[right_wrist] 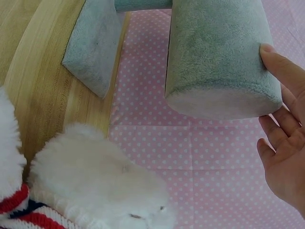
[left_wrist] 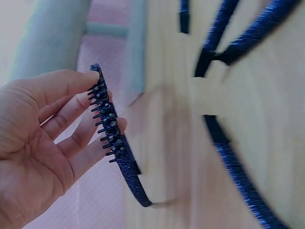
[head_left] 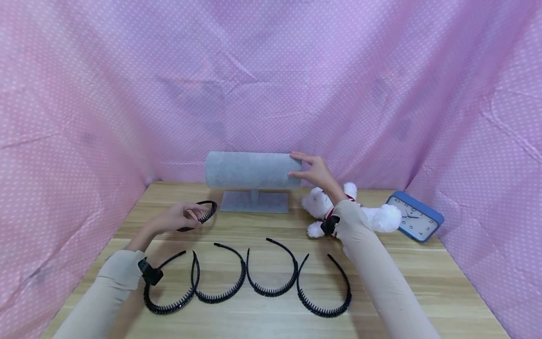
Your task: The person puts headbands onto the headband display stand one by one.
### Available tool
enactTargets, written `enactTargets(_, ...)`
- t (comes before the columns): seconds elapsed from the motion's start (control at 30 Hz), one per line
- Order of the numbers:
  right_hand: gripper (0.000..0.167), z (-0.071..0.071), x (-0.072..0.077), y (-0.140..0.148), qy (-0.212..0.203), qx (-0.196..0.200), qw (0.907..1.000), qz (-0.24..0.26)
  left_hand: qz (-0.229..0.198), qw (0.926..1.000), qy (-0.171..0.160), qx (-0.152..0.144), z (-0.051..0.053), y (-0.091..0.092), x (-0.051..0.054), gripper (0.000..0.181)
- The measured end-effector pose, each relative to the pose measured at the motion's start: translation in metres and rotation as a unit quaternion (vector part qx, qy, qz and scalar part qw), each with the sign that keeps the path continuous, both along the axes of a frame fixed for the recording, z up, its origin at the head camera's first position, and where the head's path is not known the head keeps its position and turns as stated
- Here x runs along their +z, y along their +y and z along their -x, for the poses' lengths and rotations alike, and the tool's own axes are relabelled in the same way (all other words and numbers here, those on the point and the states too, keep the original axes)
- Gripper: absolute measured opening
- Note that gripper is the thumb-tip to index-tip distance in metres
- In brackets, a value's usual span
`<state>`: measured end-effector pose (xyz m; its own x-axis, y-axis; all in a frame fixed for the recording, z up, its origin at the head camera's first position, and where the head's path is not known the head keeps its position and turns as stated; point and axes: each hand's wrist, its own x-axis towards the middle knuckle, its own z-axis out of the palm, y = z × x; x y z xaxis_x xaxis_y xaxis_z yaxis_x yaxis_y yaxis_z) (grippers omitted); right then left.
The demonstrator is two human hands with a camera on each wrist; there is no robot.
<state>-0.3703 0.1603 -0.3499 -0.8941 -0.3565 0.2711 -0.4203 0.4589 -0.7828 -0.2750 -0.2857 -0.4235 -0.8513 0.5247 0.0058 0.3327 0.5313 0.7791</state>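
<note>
In the head view my left hand (head_left: 179,217) pinches a black toothed headband (head_left: 208,214) at the left, in front of the grey padded cylinder stand (head_left: 254,170). The left wrist view shows thumb and fingers of the left hand (left_wrist: 57,129) on the beaded, toothed part of this headband (left_wrist: 110,124). My right hand (head_left: 315,172) holds the right end of the cylinder, its thumb and fingertips against the fabric. In the right wrist view the right hand (right_wrist: 286,129) touches the edge of the cylinder (right_wrist: 219,52).
Several black headbands lie in a row along the front, among them one at the left (head_left: 169,308) and one at the right (head_left: 326,312). A white plush toy (head_left: 378,218) lies under my right forearm. Right of it is a blue clock (head_left: 417,216). Pink dotted cloth (head_left: 271,84) surrounds the wooden table (head_left: 406,292).
</note>
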Motion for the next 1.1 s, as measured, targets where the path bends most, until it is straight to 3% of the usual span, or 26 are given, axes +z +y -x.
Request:
enactTargets(0.1, 0.062, 0.000, 0.000, 0.000, -0.001, -0.003, 1.0000, -0.004, -0.015, 0.9995, -0.010, 0.027, -0.002, -0.007, 0.010, 0.048)
enactTargets(0.23, 0.062, 0.000, 0.001, 0.002, 0.002, -0.007, 0.9999, -0.009, -0.033, 0.9977, 0.006, 0.060, -0.004, -0.016, 0.019, 0.046)
enactTargets(0.5, 0.062, 0.000, 0.002, 0.001, 0.001, -0.008, 1.0000, -0.003, -0.070, 0.9881, -0.004, 0.137, -0.006, -0.034, 0.028, 0.052)
enactTargets(0.77, 0.063, -0.001, 0.000, -0.001, -0.006, -0.012, 0.9999, -0.002, -0.131, 0.9746, -0.030, 0.179, -0.009, -0.036, 0.039, 0.057)
enactTargets(1.1, 0.061, -0.003, 0.001, -0.002, 0.000, -0.013, 0.9999, 0.002, -0.150, 0.9670, -0.009, 0.206, 0.000, -0.028, 0.059, 0.057)
